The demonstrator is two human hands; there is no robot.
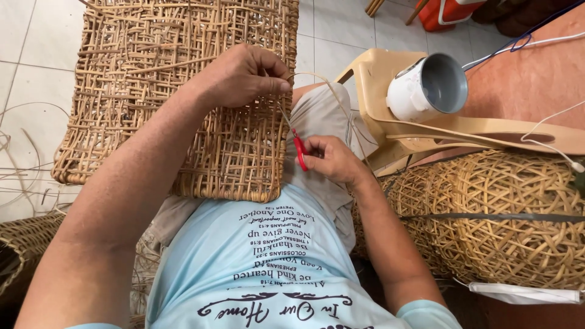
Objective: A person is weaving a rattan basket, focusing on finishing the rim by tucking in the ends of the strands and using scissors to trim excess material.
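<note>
Nearby, white metal mug [426, 88] and round rattan basket [512, 216] at right; left hand [244, 76] pinching thin pale rattan strand [323, 82] on flat woven rattan panel [183, 91], right hand [332, 159] clenched around small red-handled cutter [300, 151].

— What stands to the right of the lap?
— A pale wooden stool [426, 131], with a white mug [426, 88] lying on its side on the seat, mouth turned outward.
— And below it?
— A round woven rattan basket [518, 219], a dark band across its middle, just beside the stool. A white face mask [524, 294] lies at its lower edge.
— Anything further off?
— White floor tiles [30, 55], loose rattan strands [18, 164] along their left edge, a red container [448, 12] at the top, and a white cable [548, 131] over the reddish floor.
</note>
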